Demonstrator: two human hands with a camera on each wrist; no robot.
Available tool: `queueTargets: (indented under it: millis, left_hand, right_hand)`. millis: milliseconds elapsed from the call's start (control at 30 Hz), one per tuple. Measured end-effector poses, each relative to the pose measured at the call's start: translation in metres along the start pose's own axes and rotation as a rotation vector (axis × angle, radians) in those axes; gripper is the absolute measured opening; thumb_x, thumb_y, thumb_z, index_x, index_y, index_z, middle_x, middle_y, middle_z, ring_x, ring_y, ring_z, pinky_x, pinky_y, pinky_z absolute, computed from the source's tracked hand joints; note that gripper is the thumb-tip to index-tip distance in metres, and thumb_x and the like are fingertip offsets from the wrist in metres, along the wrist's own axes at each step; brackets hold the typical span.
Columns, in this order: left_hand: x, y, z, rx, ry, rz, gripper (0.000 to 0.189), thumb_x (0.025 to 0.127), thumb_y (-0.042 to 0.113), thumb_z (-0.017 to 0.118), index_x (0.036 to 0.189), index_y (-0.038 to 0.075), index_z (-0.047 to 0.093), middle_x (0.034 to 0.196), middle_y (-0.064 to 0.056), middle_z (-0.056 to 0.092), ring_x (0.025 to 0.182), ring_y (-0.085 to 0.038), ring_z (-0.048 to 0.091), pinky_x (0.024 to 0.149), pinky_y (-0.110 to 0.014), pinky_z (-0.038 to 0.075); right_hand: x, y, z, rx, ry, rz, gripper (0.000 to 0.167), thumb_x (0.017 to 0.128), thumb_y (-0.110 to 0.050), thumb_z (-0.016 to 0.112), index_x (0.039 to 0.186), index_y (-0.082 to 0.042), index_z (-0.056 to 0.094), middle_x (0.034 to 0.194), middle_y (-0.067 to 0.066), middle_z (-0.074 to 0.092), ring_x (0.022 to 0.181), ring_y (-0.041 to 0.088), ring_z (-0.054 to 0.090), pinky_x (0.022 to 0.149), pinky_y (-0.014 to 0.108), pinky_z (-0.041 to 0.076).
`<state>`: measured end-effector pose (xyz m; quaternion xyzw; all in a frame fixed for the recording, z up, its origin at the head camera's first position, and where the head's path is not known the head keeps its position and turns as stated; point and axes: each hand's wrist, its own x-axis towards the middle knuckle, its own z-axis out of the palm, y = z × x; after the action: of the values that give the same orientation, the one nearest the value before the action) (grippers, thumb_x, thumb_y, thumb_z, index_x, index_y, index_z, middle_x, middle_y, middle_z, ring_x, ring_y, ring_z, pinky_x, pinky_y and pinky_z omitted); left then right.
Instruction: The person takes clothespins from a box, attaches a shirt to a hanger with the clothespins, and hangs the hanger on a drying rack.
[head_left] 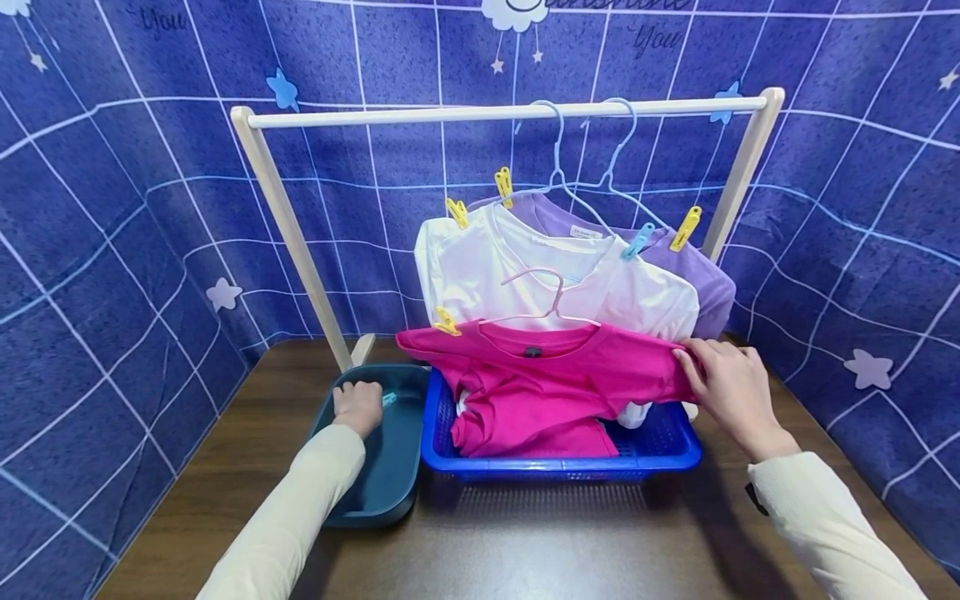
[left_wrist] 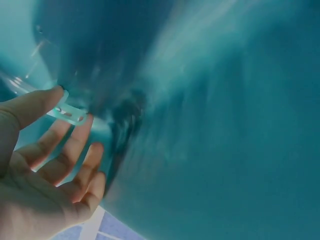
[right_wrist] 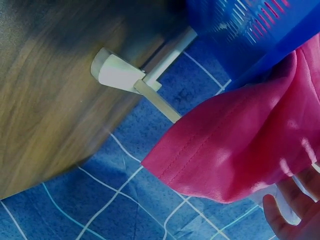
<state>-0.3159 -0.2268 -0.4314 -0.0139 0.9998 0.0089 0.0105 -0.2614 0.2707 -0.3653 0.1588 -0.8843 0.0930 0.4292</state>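
Note:
My left hand (head_left: 357, 408) reaches into the teal tray (head_left: 408, 467) at the left. Between its thumb and fingertips it pinches a light teal clothespin (left_wrist: 70, 114). My right hand (head_left: 731, 392) grips the right sleeve of a pink T-shirt (head_left: 536, 367), thumb in front. This shirt is on a pink hanger (head_left: 557, 292), with a yellow clothespin (head_left: 446, 322) at its left shoulder. Its lower part bunches over a blue basket (head_left: 562, 467). In the right wrist view, the pink sleeve (right_wrist: 220, 155) spreads out beside the fingers.
Behind, a rack with a white rail (head_left: 420, 114) holds a white T-shirt (head_left: 465, 258) and a purple T-shirt (head_left: 712, 287) on blue hangers, fastened with yellow and blue clothespins. The rack stands on a brown wooden table (head_left: 517, 550) before a blue patterned curtain (head_left: 150, 250).

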Motion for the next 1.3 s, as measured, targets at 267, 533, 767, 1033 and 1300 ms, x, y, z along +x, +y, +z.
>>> queueTargets:
  millis: [267, 533, 767, 1033, 1300]
  left_hand:
    - [-0.007, 0.004, -0.006, 0.007, 0.042, 0.023, 0.022, 0.084, 0.007, 0.054, 0.102, -0.002, 0.063, 0.101, -0.025, 0.062, 0.096, -0.043, 0.052, 0.088, -0.059, 0.035]
    - [-0.020, 0.008, -0.019, -0.025, 0.174, 0.050, 0.027, 0.077, 0.020, 0.067, 0.091, -0.002, 0.062, 0.097, -0.024, 0.063, 0.094, -0.043, 0.052, 0.083, -0.056, 0.035]
    - [-0.031, 0.012, -0.031, -0.035, 0.303, 0.055, 0.024, 0.075, 0.021, 0.066, 0.083, -0.002, 0.063, 0.092, -0.024, 0.063, 0.088, -0.041, 0.053, 0.075, -0.051, 0.036]
    - [-0.036, 0.014, -0.044, -0.096, 0.397, 0.045, 0.032, 0.078, 0.023, 0.066, 0.090, -0.005, 0.061, 0.091, -0.025, 0.059, 0.087, -0.040, 0.050, 0.074, -0.051, 0.034]
    - [-0.041, 0.014, -0.063, -0.151, 0.526, 0.062, 0.038, 0.079, 0.022, 0.066, 0.101, -0.009, 0.060, 0.098, -0.026, 0.057, 0.092, -0.042, 0.048, 0.079, -0.054, 0.033]
  right_hand:
    - [0.000, 0.000, 0.000, 0.001, 0.005, -0.001, 0.014, 0.082, -0.019, 0.064, 0.083, -0.005, 0.063, 0.070, 0.012, 0.065, 0.066, 0.033, 0.059, 0.062, 0.045, 0.036]
    - [0.001, -0.001, -0.001, 0.003, 0.008, -0.002, 0.013, 0.082, -0.018, 0.064, 0.084, -0.005, 0.063, 0.070, 0.013, 0.065, 0.066, 0.032, 0.059, 0.062, 0.044, 0.036]
    - [0.001, -0.002, -0.002, 0.006, 0.008, 0.001, 0.014, 0.081, -0.018, 0.064, 0.085, -0.005, 0.064, 0.071, 0.013, 0.065, 0.067, 0.032, 0.059, 0.062, 0.044, 0.036]
    - [0.000, -0.001, -0.001, 0.004, 0.014, 0.001, 0.014, 0.081, -0.018, 0.064, 0.086, -0.005, 0.064, 0.073, 0.013, 0.066, 0.069, 0.032, 0.059, 0.063, 0.044, 0.036]
    - [0.000, 0.000, 0.000, -0.001, 0.011, -0.002, 0.014, 0.081, -0.018, 0.064, 0.085, -0.005, 0.064, 0.072, 0.013, 0.065, 0.069, 0.032, 0.060, 0.063, 0.045, 0.036]
